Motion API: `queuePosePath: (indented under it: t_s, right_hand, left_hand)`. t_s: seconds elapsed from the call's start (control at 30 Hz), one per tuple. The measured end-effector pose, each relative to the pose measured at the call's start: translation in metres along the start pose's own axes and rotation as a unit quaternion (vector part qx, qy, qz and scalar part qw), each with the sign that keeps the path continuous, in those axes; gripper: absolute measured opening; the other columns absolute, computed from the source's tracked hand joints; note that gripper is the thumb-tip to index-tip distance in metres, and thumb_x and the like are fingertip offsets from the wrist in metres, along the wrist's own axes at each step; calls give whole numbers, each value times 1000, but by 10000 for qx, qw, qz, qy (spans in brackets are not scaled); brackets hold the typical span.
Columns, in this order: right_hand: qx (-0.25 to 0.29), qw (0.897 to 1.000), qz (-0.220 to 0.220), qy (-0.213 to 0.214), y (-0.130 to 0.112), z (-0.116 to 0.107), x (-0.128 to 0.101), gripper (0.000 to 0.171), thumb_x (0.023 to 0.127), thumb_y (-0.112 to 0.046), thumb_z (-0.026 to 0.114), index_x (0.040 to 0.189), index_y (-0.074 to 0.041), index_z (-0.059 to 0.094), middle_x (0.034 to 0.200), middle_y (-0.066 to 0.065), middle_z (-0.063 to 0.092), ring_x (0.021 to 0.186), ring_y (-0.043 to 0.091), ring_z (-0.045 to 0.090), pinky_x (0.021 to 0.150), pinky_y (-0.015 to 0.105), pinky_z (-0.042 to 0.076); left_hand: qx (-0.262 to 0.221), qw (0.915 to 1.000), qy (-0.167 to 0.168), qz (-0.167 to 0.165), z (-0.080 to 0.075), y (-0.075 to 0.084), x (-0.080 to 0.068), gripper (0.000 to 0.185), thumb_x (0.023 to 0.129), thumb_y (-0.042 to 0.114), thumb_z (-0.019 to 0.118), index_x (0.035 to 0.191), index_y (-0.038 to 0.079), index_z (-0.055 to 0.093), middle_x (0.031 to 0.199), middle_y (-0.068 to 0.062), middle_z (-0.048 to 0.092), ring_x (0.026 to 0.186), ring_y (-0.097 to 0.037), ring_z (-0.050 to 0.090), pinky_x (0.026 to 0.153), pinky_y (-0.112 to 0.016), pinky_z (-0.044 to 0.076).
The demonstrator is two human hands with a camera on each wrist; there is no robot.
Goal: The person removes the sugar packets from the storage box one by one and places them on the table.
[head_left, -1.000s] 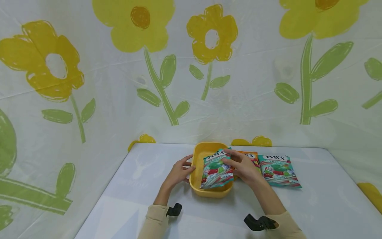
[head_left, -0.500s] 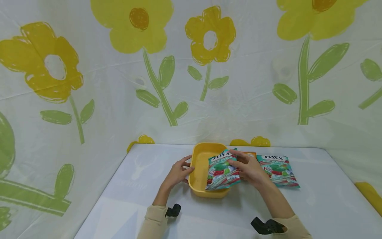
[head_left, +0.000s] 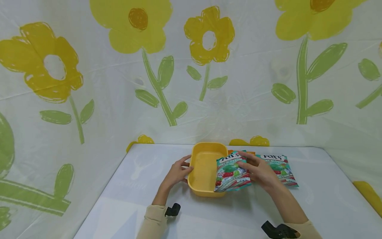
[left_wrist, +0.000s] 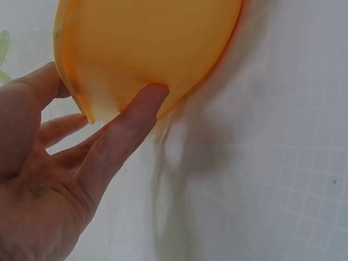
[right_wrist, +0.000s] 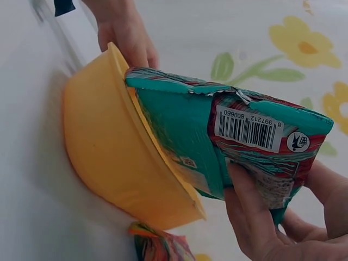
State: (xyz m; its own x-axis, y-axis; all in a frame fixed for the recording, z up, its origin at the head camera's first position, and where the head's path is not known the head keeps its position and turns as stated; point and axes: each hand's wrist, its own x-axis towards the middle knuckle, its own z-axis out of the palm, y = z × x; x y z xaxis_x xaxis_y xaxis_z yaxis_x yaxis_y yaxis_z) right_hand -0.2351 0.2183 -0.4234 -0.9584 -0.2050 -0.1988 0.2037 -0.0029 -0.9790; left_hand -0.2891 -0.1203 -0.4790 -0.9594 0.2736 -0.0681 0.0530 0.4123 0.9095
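From the head view, one yellow tub (head_left: 204, 169) stood on the white counter (head_left: 143, 186) between the two hands. The left hand (head_left: 176, 172) curled against the tub's left wall, gripping it. The right hand (head_left: 259, 170) pinched one teal candy packet (head_left: 232, 172), tilted over the tub's right rim. Just beyond that hand lay a second teal packet (head_left: 282, 167) flat on the counter, and an orange packet (head_left: 250, 153) showed only as an edge behind the hand: three packets in all.

In the left wrist view, the left hand's fingers (left_wrist: 126, 126) pressed the tub's (left_wrist: 147, 49) outer wall, thumb by the rim.

In the right wrist view, the right hand's fingers (right_wrist: 251, 217) clasped the barcode end of the teal packet (right_wrist: 217, 141), which leaned on the tub's (right_wrist: 109, 163) rim; an orange packet corner (right_wrist: 160, 246) lay beneath.
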Motion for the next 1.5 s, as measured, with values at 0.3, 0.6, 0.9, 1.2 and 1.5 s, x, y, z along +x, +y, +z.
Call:
queuePosePath:
  t_s: [0.3,0.6,0.9,1.2,1.5]
  right_hand:
    - [-251,9996,-152,23,0,-19,-13,61,96,-31,63,151,-20,39,140,6,45,105,16,64,88,33,60]
    - [-302,9994,-133,81,3,-37,-26,58,98,-30,60,150,-19,38,133,-1,48,106,14,62,88,33,59]
    - [-325,9994,-60,-123,12,-47,-35,58,99,-26,58,151,-14,36,135,0,48,106,16,65,88,39,60]
    - [-154,9993,341,98,28,-44,-41,56,96,-27,63,147,-20,43,139,4,49,108,21,65,90,41,60]
    - [-208,9986,478,48,38,-36,-48,58,93,-26,67,147,-19,45,143,13,46,105,22,66,89,40,60]
  left_hand:
    - [49,10000,6,-72,1,3,-1,58,95,22,63,149,19,41,130,-21,58,99,-26,67,57,-36,62]
    - [209,9998,36,-63,-3,4,-3,57,96,22,62,149,20,42,131,-22,58,97,-25,68,57,-34,62]
    - [177,9998,50,37,-5,3,-5,57,96,22,61,149,17,42,130,-24,58,94,-24,69,55,-35,62]
    - [179,9998,45,-8,-5,5,-4,56,96,23,61,149,18,42,131,-23,58,95,-25,69,57,-35,62]
    - [101,9999,-12,-9,-4,4,-4,56,97,22,60,149,18,41,131,-23,57,94,-24,69,58,-35,62]
